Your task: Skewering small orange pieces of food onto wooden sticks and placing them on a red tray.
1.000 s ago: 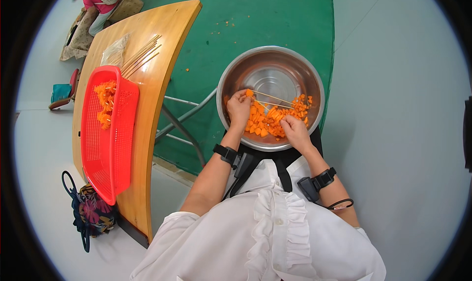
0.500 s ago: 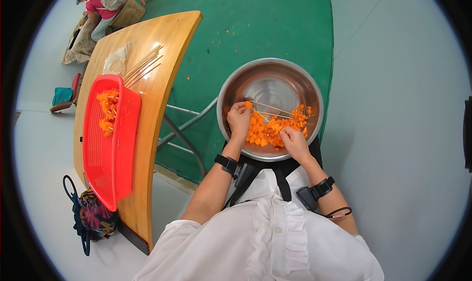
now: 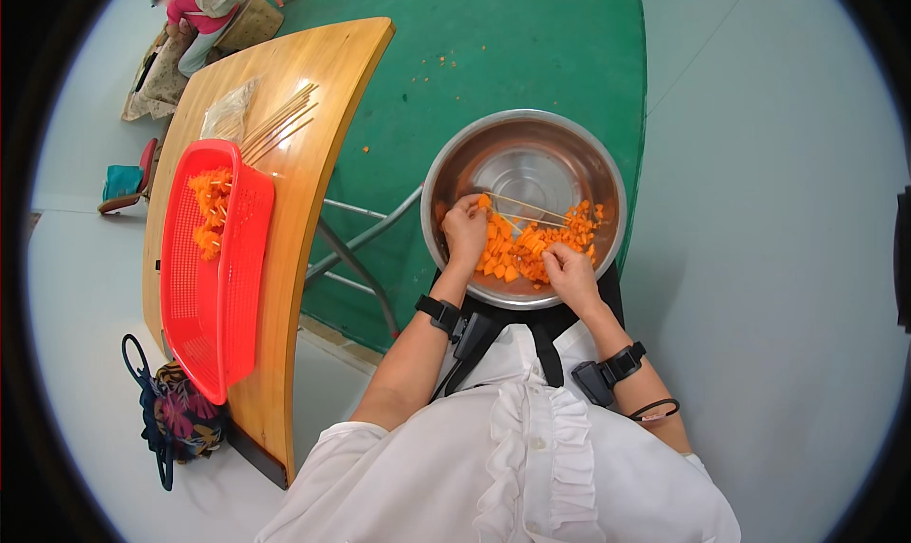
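Note:
A wide steel basin (image 3: 615,177) rests over my lap, with a heap of cut orange pieces (image 3: 500,263), carrot-like, along its near side. Several thin wooden skewers (image 3: 527,204) lie across the basin above the heap. At the basin's left side, my left hand (image 3: 463,232) is closed, pinching an orange piece (image 3: 485,201) at its fingertips. My right hand (image 3: 570,275) reaches over the near right rim, fingers pinched together just above the heap. Whatever it may hold is too small to make out.
To the left stands a wooden table (image 3: 332,87) bearing a red plastic basket (image 3: 242,287) with orange pieces on sticks, loose skewers (image 3: 277,125) and a clear bag (image 3: 228,111). A patterned bag (image 3: 185,415) is beside the table. Another person (image 3: 204,16) bends at the far left.
Both hands keep nearly the same places and grips. The whole view has shifted very slightly; nothing is visibly taken up or let go.

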Tool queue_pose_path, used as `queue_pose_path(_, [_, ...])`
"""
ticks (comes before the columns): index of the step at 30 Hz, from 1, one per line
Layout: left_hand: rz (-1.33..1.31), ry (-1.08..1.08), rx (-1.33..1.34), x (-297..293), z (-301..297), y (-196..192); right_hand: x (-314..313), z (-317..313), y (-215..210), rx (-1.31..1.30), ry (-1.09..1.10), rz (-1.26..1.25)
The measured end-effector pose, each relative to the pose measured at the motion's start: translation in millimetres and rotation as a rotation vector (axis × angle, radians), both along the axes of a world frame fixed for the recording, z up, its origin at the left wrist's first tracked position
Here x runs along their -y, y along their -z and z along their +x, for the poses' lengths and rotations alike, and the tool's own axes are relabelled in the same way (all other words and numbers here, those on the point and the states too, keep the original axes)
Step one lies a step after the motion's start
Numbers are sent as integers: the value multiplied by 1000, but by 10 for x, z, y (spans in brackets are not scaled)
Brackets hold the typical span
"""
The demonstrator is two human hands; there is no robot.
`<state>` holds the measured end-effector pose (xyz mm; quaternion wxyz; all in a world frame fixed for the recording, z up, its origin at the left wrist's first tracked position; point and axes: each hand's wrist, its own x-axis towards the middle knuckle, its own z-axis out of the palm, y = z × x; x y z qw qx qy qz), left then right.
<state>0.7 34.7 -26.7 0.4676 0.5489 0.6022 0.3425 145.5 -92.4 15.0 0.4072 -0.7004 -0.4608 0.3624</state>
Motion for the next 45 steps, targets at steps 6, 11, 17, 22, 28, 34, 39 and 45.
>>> queue_pose_path(6, [170,70,-211,56,17,-111,12,-6,81,66,45,47])
queue_pose_path(11, [257,115,-248,66,10,-155,12,45,115,66,-35,75])
queue_pose_path(17, [265,218,-201,73,12,-181,-32,187,1,-858,-42,-262])
queue_pose_path(22, [204,271,-177,127,36,-196,-57,177,13,-817,-34,-268])
queue_pose_path(28, [96,408,-52,126,27,-140,-65,174,23,-773,-22,-269])
queue_pose_path(34, [-2,519,62,172,51,-173,-71,166,46,-770,1,-256])
queue_pose_path(39, [-126,604,63,226,66,-214,-94,141,91,-672,16,-279])
queue_pose_path(45, [-47,604,147,200,71,-139,-76,134,153,-636,0,-275])
